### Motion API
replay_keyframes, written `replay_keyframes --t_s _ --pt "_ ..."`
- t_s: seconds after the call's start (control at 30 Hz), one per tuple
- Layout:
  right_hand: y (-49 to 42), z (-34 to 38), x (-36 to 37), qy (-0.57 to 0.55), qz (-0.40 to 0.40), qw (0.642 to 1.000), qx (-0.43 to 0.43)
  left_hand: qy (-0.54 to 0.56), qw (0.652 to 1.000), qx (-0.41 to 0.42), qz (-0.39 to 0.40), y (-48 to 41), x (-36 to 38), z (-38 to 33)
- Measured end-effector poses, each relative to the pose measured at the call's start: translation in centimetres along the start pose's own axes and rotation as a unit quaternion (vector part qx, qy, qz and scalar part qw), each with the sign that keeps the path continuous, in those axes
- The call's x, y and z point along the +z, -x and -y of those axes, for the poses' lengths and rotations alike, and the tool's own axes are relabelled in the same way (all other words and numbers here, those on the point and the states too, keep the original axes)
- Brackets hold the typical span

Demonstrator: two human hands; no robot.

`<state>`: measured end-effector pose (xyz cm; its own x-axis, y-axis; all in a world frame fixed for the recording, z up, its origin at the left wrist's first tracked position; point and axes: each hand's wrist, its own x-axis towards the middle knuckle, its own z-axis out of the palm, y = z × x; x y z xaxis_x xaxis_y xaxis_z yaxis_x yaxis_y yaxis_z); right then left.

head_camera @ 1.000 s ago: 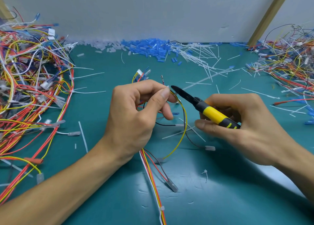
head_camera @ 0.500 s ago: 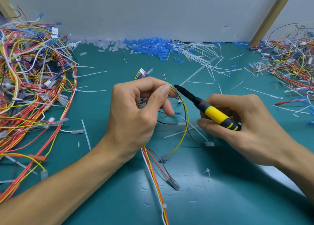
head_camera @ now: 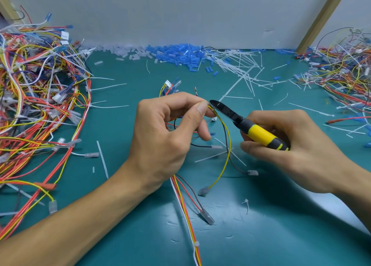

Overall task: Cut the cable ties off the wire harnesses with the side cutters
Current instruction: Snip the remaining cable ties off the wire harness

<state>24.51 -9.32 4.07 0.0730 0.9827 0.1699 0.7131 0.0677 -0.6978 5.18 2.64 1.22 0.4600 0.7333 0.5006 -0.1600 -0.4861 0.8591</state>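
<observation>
Above the bench (head_camera: 271,235), left hand (head_camera: 160,139) pinching the harness (head_camera: 228,145), right hand (head_camera: 297,145) gripping the cutters (head_camera: 259,134), I should nip only the tie (head_camera: 213,107).

The left grip (head_camera: 158,145) is a bare hand with slim fingers and a short, neatly trimmed thumbnail (head_camera: 201,108). Behind it, the left forearm (head_camera: 70,223) is bare right to the picture's edge. The right grip (head_camera: 299,145) is bare too, and the right forearm (head_camera: 357,185) behind it is likewise unclothed.
</observation>
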Motion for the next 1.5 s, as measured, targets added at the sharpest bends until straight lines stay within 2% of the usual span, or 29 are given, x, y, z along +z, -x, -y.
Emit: replay_keyframes --t_s 0.43,0.83,1.17,1.3,1.5 --pt "0.08 0.33 -0.05 0.001 -0.002 1.000 0.003 0.013 1.000 -0.001 0.000 -0.15 -0.07 0.16" --pt "0.18 0.50 -0.22 0.003 0.029 1.000 0.003 0.013 1.000 -0.002 0.002 -0.15 -0.06 0.05" --pt "0.09 -0.19 0.59 0.043 0.014 0.998 -0.040 -0.025 0.999 0.015 0.017 0.18 0.15 -0.12" --pt "0.12 0.07 0.25 0.006 -0.007 1.000 -0.023 -0.019 0.999 0.022 0.017 0.17 0.07 -0.36" --pt "0.16 0.21 0.45 0.055 0.009 0.998 -0.028 -0.023 0.999 0.010 0.020 0.06 0.07 -0.26"
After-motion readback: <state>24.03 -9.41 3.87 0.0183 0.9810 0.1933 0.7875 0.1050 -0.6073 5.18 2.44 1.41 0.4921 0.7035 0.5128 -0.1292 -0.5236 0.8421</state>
